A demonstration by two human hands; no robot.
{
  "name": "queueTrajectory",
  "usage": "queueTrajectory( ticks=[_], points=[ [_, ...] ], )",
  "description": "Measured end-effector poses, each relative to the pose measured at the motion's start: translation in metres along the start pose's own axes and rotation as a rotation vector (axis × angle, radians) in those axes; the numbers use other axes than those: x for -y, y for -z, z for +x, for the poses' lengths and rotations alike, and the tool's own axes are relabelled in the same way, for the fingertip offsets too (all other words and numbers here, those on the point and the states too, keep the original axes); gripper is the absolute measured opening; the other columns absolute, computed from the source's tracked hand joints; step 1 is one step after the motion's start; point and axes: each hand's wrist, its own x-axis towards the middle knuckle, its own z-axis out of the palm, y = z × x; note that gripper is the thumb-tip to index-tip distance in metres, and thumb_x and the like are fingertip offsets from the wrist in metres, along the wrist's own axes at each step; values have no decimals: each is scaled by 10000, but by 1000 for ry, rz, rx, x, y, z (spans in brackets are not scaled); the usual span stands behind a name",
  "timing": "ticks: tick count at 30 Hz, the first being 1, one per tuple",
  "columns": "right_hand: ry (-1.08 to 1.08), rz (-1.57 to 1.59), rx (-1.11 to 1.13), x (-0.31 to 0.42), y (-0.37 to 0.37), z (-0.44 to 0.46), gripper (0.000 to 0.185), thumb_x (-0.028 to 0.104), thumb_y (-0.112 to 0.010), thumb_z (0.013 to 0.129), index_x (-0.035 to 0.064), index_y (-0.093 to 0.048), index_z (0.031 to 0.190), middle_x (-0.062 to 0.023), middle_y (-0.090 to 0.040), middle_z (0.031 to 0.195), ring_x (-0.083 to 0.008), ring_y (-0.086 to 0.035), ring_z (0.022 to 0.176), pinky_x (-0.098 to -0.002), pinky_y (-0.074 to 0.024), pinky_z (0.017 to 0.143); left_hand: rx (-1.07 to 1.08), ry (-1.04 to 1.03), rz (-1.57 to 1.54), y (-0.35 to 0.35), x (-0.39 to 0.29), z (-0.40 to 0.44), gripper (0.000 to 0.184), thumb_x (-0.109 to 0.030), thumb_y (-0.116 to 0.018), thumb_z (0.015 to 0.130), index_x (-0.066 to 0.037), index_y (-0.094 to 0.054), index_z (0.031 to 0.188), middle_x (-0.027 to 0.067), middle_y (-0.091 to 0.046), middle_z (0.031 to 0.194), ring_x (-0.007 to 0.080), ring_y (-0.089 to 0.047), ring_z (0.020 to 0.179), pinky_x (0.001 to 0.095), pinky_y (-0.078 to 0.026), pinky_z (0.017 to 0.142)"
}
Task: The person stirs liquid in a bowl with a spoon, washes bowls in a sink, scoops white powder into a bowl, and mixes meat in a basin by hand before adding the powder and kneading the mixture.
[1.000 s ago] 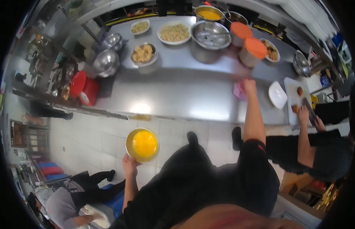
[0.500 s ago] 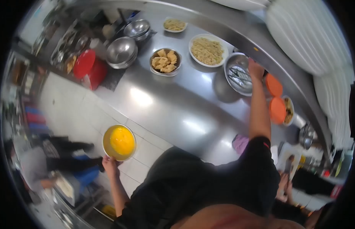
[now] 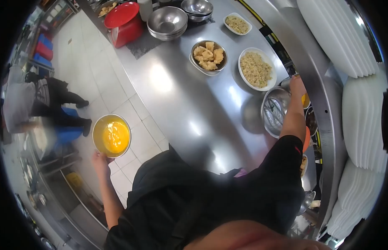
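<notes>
My left hand (image 3: 101, 161) grips the rim of a steel bowl (image 3: 99, 135) that holds yellow beaten egg (image 3: 116, 139), out over the floor beside the counter. My right hand (image 3: 297, 86) reaches in at the shelf's edge, above small containers. Its fingertips are partly hidden, so I cannot make out what they touch. Under my right forearm stands a larger steel bowl (image 3: 265, 109) with long metal utensils (image 3: 274, 111), perhaps tongs, in it. Beside that bowl is a white dish (image 3: 272, 84) of fried rice (image 3: 255, 68).
On the steel counter (image 3: 173, 104) are a bowl of fried pieces (image 3: 208, 56), a small rice dish (image 3: 238, 23), stacked steel bowls (image 3: 167, 23) and a red container (image 3: 126, 31). Stacked white plates (image 3: 361, 125) line the shelf (image 3: 327, 125) at right. Another person (image 3: 46, 98) stands at left.
The view has turned and shifted. My right hand has moved from beside the steel bowl's rim further along the shelf edge. The egg bowl stays in my left hand.
</notes>
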Motion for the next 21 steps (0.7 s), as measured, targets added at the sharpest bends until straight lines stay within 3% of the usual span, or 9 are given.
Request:
queueTrajectory(
  ticks=[1, 4, 8, 10, 15, 18, 19, 21],
  points=[
    [-91, 98, 127, 3, 11, 0, 464, 400, -563, 899, 26, -603, 1171, -216, -608, 1205, -404, -588, 1096, -490, -451, 945, 1, -11, 6, 0, 4, 0, 41, -64, -540, 866, -51, -508, 844, 119, -645, 748, 175, -651, 573, 283, -565, 487],
    [-125, 185, 240, 4, 3, 8, 441, 388, -568, 894, 29, -613, 1148, -217, -644, 1120, -406, -611, 1048, -502, -479, 890, 1, -16, 50, 0, 14, -1, 68, -58, -505, 857, -50, -530, 920, 74, -646, 751, 136, -621, 528, 265, -554, 500],
    [10, 157, 98, -20, -20, 16, 458, 379, -565, 895, -20, -602, 1115, -235, -674, 981, -413, -647, 941, -505, -514, 800, 19, -8, 17, -7, -2, -24, 38, -71, -521, 860, -62, -519, 896, 60, -638, 742, 121, -612, 531, 256, -549, 505],
    [-24, 333, 128, -37, -22, 13, 418, 376, -585, 883, -9, -601, 1046, -211, -669, 924, -371, -648, 867, -466, -518, 751, 29, 8, 11, -6, 3, -30, 36, -78, -526, 863, -64, -519, 896, 57, -637, 745, 117, -611, 536, 251, -548, 507],
    [-663, 1229, 335, -75, 0, -21, 351, 369, -637, 854, 20, -599, 873, -151, -657, 780, -266, -650, 681, -368, -528, 628, 56, -12, -23, -7, 4, -40, 58, -120, -571, 897, -92, -536, 861, 86, -672, 796, 145, -655, 610, 255, -546, 509],
    [-868, 1259, 322, -86, 29, -50, 342, 364, -669, 837, 37, -598, 769, -116, -649, 693, -203, -651, 569, -309, -534, 554, 81, -27, 14, -7, 4, -43, 78, -128, -581, 901, -89, -531, 856, 86, -669, 801, 152, -655, 624, 267, -555, 528],
    [-669, 853, 361, -78, 57, -66, 349, 353, -676, 830, 13, -606, 794, -126, -637, 673, -207, -649, 561, -318, -537, 560, 92, -27, 26, -5, 7, -43, 78, -128, -581, 901, -89, -531, 856, 86, -669, 801, 152, -655, 624, 267, -555, 528],
    [16, 183, 154, -124, -7, -76, 340, 314, -663, 825, -23, -626, 859, -147, -628, 653, -218, -647, 544, -333, -541, 573, 130, -53, 11, -4, 10, -39, 80, -124, -585, 897, -83, -530, 856, 87, -665, 806, 162, -656, 631, 280, -561, 549]
  ],
)
